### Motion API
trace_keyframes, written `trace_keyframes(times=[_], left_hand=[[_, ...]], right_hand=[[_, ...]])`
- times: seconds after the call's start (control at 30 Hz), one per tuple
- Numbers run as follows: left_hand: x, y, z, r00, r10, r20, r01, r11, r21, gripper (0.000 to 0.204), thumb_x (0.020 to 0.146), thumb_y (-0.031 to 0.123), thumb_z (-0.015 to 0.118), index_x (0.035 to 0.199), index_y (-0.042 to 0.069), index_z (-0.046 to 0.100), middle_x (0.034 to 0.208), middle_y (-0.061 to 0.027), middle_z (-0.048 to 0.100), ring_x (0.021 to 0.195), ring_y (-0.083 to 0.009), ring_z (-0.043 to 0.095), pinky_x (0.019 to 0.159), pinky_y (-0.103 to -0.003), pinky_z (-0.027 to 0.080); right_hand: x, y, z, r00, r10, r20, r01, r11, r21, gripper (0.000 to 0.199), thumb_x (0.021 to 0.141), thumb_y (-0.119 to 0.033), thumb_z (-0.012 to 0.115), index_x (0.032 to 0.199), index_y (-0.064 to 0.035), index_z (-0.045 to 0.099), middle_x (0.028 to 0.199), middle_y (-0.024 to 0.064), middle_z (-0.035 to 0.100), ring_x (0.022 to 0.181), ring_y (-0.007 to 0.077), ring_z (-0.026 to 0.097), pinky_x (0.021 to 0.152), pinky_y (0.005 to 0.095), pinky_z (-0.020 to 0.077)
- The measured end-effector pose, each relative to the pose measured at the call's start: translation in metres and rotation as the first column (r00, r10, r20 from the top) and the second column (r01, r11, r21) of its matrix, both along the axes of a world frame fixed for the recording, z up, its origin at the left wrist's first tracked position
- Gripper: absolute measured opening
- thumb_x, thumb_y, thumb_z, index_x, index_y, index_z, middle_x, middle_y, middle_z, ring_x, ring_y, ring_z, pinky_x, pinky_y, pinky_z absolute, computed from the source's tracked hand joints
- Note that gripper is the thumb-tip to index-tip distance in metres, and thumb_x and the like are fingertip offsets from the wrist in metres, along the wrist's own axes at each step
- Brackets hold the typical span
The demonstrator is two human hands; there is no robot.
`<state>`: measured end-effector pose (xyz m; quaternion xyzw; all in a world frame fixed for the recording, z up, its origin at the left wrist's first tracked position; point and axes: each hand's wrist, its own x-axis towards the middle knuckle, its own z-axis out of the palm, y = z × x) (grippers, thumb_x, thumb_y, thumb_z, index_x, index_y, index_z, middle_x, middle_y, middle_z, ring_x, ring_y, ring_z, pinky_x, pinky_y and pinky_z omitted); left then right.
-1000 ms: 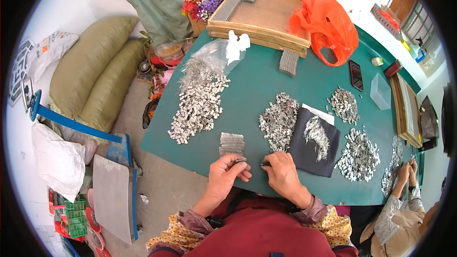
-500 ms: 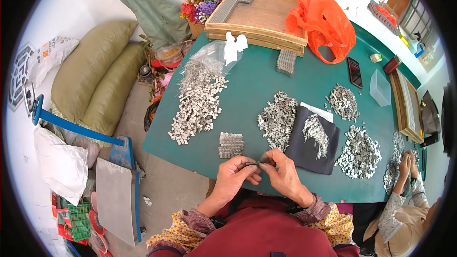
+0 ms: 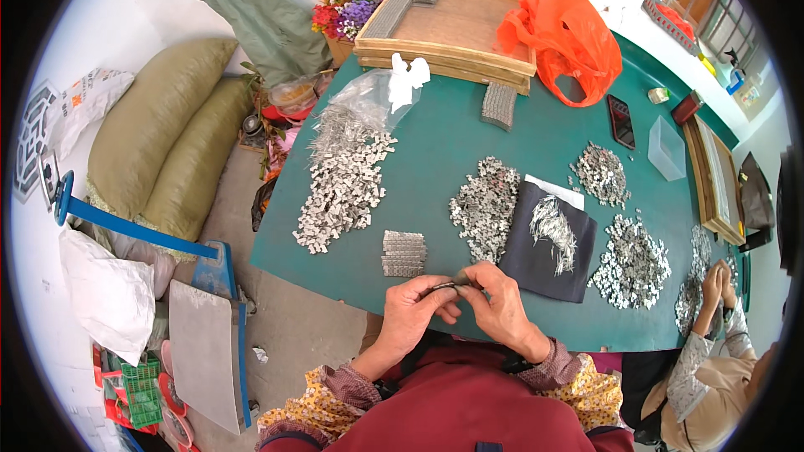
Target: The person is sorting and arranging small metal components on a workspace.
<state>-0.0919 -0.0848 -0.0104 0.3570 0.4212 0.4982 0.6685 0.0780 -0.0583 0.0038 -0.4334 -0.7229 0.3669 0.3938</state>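
Left hand (image 3: 410, 310) and right hand (image 3: 500, 300) work close together, thumbs and forefingers pinched, left's other fingers curled; wrists (image 3: 371, 360) bare, sleeved forearms (image 3: 320, 406) angled inward from either side.

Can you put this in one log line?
left hand: pinching thin dark piece; right hand: at same piece; nearby: grey metal block on green table

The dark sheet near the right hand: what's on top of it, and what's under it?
On the dark sheet lies a loose heap of thin silvery pieces. A white sheet shows at its far edge. Anything between the dark sheet and the green table is covered.
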Motion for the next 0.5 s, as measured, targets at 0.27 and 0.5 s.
trace_keyframes(times=[0.27, 0.5], left_hand=[[-0.007, 0.003, -0.002, 0.991, 0.127, -0.036, -0.129, 0.990, -0.052, 0.012, 0.093, 0.000, 0.061, 0.100, -0.008, 0.066, 0.087, -0.0169, 0.070, 0.071, -0.0228, 0.071, 0.062, -0.033, 0.061], [-0.010, 0.005, -0.009, 0.996, 0.083, -0.028, -0.085, 0.994, -0.072, 0.013, 0.093, 0.000, 0.061, 0.102, -0.009, 0.064, 0.088, -0.0181, 0.070, 0.071, -0.0241, 0.071, 0.061, -0.034, 0.061]], right_hand=[[0.038, 0.013, -0.005, 0.973, -0.122, 0.195, 0.091, 0.983, 0.159, 0.014, 0.079, 0.002, 0.067, 0.091, -0.0018, 0.063, 0.082, 0.0122, 0.061, 0.078, 0.0325, 0.059, 0.070, 0.0413, 0.0463], [0.046, -0.006, -0.011, 0.855, -0.169, 0.490, 0.003, 0.947, 0.321, 0.013, 0.077, -0.003, 0.072, 0.087, -0.0027, 0.063, 0.078, 0.0086, 0.057, 0.073, 0.0284, 0.054, 0.069, 0.0389, 0.0406]])
